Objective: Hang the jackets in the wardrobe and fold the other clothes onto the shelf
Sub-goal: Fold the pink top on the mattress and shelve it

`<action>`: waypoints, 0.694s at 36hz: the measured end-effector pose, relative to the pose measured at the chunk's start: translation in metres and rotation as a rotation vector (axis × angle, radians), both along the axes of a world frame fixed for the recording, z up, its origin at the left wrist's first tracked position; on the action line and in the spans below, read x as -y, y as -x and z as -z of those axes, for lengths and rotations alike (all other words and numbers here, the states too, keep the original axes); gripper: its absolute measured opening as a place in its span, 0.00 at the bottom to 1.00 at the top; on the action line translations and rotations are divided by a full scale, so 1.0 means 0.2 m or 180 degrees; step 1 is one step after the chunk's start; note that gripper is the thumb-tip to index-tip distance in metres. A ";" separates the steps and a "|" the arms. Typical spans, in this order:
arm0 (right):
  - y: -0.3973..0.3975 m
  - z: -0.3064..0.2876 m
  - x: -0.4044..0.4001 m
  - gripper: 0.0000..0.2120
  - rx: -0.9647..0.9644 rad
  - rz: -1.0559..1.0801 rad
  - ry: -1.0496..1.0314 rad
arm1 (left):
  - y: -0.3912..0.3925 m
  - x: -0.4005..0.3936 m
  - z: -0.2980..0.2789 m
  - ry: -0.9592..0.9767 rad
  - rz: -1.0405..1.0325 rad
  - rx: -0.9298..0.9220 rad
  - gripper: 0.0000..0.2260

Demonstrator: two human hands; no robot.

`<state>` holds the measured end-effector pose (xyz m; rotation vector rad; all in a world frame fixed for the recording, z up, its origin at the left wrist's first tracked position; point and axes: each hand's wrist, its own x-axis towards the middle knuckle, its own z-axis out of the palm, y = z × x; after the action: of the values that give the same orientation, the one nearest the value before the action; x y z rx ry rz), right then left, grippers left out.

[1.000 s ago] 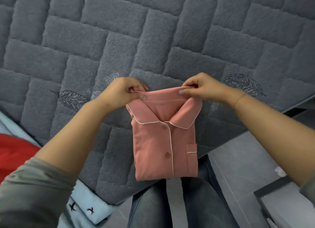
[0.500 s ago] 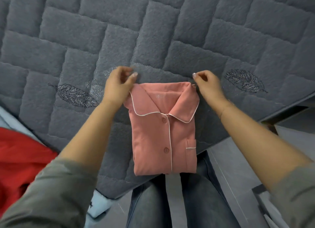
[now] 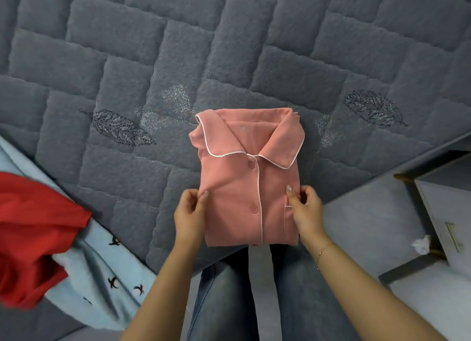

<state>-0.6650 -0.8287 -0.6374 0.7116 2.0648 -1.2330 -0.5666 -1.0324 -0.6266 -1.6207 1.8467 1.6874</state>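
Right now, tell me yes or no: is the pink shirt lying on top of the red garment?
No, the folded pink shirt lies on the grey quilted mattress, well apart from the red garment at the left edge.

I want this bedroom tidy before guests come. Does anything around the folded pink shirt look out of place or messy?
The folded pink pyjama shirt lies square on the grey quilted mattress, gripped at its sides by left hand and right hand. A crumpled white tissue-like scrap lies on the floor, and a red garment sits bunched.
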 end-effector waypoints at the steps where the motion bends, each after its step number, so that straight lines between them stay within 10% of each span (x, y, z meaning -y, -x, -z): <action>1: 0.01 0.01 0.00 0.09 -0.0010 -0.0015 -0.0022 | 0.00 0.02 0.00 0.0036 -0.0029 -0.0017 0.08; 8: 0.20 -0.01 0.03 0.08 0.0072 0.0663 0.0554 | 0.14 0.20 0.00 -0.0563 -0.0283 -0.0107 0.07; 16: 0.55 0.03 0.18 0.19 0.0064 -0.0012 0.0957 | 0.49 0.29 0.04 -0.1476 0.0133 -0.0139 0.37; 25: 0.72 0.06 0.17 0.15 0.1065 -0.0143 0.1653 | 0.58 0.14 0.07 -0.1389 -0.0540 -0.0248 0.18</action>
<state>-0.8092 -0.8633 -0.6504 0.5713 1.4008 -1.4326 -0.6818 -1.0604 -0.6401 -1.5730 1.2708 2.0688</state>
